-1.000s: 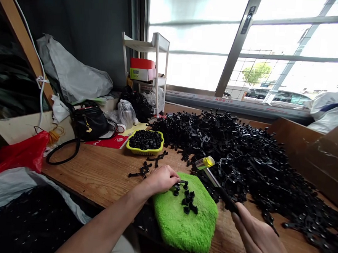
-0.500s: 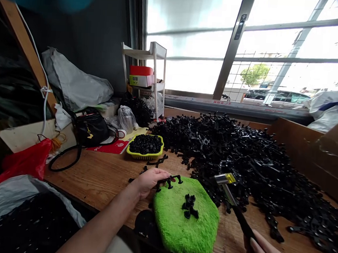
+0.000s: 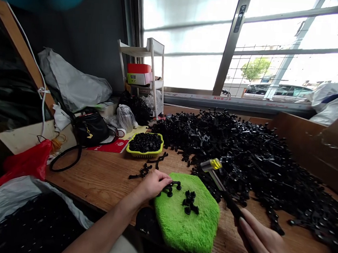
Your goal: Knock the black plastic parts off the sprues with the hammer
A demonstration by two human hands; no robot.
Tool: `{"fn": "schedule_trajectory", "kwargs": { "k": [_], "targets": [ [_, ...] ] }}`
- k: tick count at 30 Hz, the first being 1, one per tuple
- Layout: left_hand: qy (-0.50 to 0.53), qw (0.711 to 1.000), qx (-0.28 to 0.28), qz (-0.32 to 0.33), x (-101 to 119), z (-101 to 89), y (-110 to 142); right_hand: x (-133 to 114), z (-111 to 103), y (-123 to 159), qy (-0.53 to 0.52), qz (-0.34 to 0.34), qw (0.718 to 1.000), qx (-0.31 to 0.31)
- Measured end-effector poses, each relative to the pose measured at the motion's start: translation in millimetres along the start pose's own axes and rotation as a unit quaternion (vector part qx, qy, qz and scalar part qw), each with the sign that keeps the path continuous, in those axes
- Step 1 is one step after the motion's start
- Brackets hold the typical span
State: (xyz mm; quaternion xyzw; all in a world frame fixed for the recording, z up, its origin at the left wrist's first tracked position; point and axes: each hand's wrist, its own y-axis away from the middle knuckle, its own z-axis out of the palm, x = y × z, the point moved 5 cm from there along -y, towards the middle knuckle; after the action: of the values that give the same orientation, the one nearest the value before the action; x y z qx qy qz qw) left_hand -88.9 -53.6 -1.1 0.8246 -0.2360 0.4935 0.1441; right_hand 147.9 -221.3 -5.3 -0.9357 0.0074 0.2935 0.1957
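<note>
My left hand (image 3: pixel 156 183) is closed on a black jointed part (image 3: pixel 170 188) with round knobs, at the upper left of a fuzzy green pad (image 3: pixel 185 234). On the pad's middle lies a small cluster of black knobbed pieces (image 3: pixel 190 202), apart from my fingers. My right hand (image 3: pixel 261 235) grips the dark handle of a hammer (image 3: pixel 217 180). Its metal head, with one yellow face, is raised beyond the pad's right side, touching nothing that I can see. My left fingertips partly cover the jointed part.
A large heap of black linked parts (image 3: pixel 231 145) covers the table's back and right. A yellow basket (image 3: pixel 144 154) of black pieces stands behind my left hand, with loose linked parts (image 3: pixel 140 171) nearby. A lined container (image 3: pixel 31 225) of black parts sits at lower left.
The hammer and my right hand have moved left and up, closer to the pad. My left hand has lowered the jointed part onto the pad's upper left.
</note>
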Motion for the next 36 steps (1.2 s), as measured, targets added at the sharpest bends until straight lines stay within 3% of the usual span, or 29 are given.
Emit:
{"fn": "schedule_trajectory", "kwargs": {
  "k": [4,7,10,13,17,27,32,36],
  "targets": [
    [-0.09,0.996,0.01,0.017,6,-1.3,3,-30,16,-24,0.016,0.002,0.997,-0.082],
    [-0.079,0.997,0.014,0.013,6,-2.3,5,-34,24,-28,0.015,0.009,0.994,-0.108],
    [0.081,0.997,0.003,-0.016,2,-3.5,6,-20,20,-21,-0.03,0.005,0.995,-0.09],
    [0.272,0.961,0.011,-0.037,3,-7.5,6,2,9,-9,-0.058,0.028,0.997,-0.053],
    [0.367,0.93,-0.001,-0.032,14,-4.8,-2,18,3,2,-0.073,0.062,0.995,-0.033],
    [0.407,0.908,-0.02,-0.102,18,33.0,-30,27,15,4,-0.104,0.071,0.991,-0.049],
    [0.36,0.928,0.016,-0.093,23,31.4,-31,32,16,5,-0.102,0.078,0.991,-0.047],
    [0.371,0.923,0.007,-0.101,25,32.9,-29,32,17,5,-0.095,0.091,0.99,-0.042]
  ]
}}
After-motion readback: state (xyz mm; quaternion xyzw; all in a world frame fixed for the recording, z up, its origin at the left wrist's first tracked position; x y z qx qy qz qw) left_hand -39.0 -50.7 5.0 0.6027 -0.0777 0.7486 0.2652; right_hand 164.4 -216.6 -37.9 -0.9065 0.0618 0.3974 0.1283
